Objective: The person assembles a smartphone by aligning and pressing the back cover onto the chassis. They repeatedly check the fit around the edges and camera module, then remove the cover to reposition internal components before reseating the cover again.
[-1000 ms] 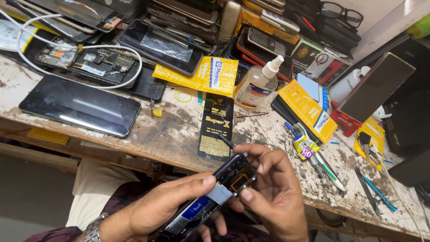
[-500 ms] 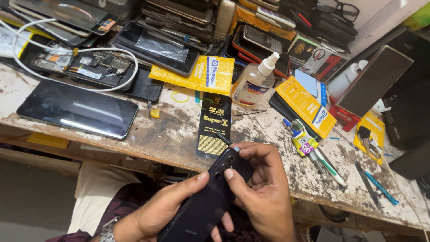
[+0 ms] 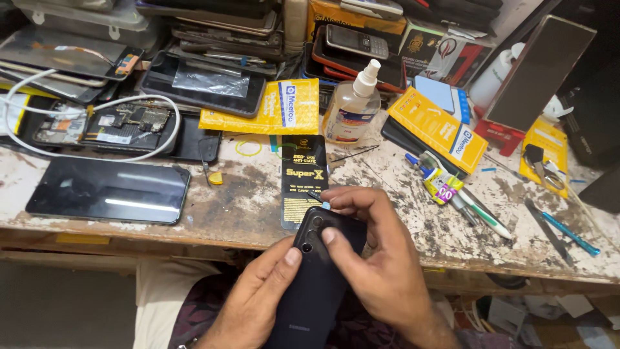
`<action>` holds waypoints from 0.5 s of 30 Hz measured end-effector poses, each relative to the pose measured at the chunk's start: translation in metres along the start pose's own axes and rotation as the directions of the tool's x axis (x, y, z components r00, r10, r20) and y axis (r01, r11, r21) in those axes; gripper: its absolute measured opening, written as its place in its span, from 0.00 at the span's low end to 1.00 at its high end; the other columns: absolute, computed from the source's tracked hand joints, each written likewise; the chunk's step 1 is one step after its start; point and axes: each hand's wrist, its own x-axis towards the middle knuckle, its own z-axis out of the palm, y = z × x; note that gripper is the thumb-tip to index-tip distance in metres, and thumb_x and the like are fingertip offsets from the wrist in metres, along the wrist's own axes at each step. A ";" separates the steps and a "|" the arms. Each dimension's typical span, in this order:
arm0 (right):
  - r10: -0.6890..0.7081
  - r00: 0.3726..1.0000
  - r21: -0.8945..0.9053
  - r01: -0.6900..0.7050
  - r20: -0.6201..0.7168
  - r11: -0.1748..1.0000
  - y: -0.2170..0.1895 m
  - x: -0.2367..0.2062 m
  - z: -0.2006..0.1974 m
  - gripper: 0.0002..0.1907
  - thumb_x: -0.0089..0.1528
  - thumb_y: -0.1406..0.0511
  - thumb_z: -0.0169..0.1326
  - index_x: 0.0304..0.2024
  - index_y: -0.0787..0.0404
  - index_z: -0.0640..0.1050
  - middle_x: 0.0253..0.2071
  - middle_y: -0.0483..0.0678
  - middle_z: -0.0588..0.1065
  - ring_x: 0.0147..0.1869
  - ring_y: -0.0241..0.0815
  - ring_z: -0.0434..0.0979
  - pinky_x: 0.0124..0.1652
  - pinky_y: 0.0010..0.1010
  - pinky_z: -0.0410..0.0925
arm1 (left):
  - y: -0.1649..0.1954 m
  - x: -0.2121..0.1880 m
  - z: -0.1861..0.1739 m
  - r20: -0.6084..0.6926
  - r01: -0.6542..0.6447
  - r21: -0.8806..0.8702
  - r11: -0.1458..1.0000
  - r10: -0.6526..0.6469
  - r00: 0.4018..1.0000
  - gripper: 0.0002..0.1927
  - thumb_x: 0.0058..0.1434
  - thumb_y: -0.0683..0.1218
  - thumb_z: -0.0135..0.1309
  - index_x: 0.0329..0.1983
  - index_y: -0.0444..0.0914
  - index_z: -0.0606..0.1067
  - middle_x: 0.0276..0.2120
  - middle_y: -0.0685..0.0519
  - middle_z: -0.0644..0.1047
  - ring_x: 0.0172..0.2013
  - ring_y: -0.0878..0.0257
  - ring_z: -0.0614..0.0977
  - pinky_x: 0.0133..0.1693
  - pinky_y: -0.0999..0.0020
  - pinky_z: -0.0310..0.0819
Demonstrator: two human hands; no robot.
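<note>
Both hands [image 3: 387, 271] hold a black phone [image 3: 316, 284] above a stained, cluttered workbench [image 3: 258, 207].

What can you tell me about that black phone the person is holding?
The black phone is a slim smartphone seen from its back, a smooth, matte, plastic-looking cover with three round camera lenses in a row near the top corner. It is held tilted, top end over the edge of the worn workbench, lower end toward the person's lap. The left hand supports it from the side, thumb on the back; the right hand presses fingers near the lenses and top edge.
</note>
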 end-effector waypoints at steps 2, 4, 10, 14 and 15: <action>-0.138 0.990 -0.263 0.143 0.036 0.954 -0.005 -0.002 -0.003 0.28 0.60 0.67 0.65 0.60 0.63 0.69 0.65 0.55 0.72 0.72 0.47 0.72 0.69 0.38 0.64 | 0.003 0.003 0.000 -0.030 -0.005 -0.007 1.000 0.005 1.000 0.25 0.71 0.50 0.44 0.65 0.31 0.72 0.55 0.51 0.79 0.55 0.68 0.76 0.58 0.72 0.67; -0.318 0.931 -0.338 0.363 0.181 0.868 -0.007 -0.003 -0.009 0.47 0.53 0.54 0.67 0.67 0.63 0.60 0.70 0.61 0.63 0.76 0.56 0.62 0.71 0.48 0.55 | 0.007 0.010 -0.003 -0.045 -0.061 0.052 0.997 0.063 0.997 0.25 0.70 0.50 0.43 0.64 0.31 0.72 0.56 0.52 0.79 0.57 0.69 0.77 0.60 0.74 0.67; -0.348 0.855 -0.556 0.516 0.385 0.652 0.008 -0.010 0.000 0.51 0.57 0.48 0.61 0.74 0.57 0.53 0.76 0.66 0.50 0.80 0.70 0.47 0.71 0.66 0.44 | 0.008 0.019 -0.018 -0.130 -0.023 -0.097 0.995 0.010 0.991 0.25 0.71 0.50 0.45 0.64 0.30 0.74 0.51 0.50 0.80 0.50 0.67 0.78 0.53 0.72 0.70; -0.286 0.856 -0.681 0.516 0.431 0.519 0.020 -0.014 0.004 0.38 0.63 0.60 0.51 0.74 0.56 0.55 0.77 0.69 0.48 0.81 0.73 0.45 0.70 0.71 0.41 | 0.011 0.023 -0.020 -0.139 -0.012 -0.062 0.998 0.004 0.990 0.25 0.70 0.51 0.44 0.64 0.31 0.74 0.52 0.50 0.81 0.51 0.67 0.78 0.54 0.72 0.70; -0.285 0.860 -0.690 0.510 0.423 0.513 0.021 -0.015 0.006 0.38 0.63 0.61 0.50 0.74 0.57 0.54 0.77 0.69 0.48 0.81 0.73 0.45 0.70 0.71 0.41 | 0.013 0.021 -0.020 -0.130 -0.022 -0.048 0.999 0.016 0.991 0.25 0.71 0.51 0.43 0.64 0.31 0.73 0.52 0.50 0.80 0.52 0.67 0.78 0.55 0.72 0.69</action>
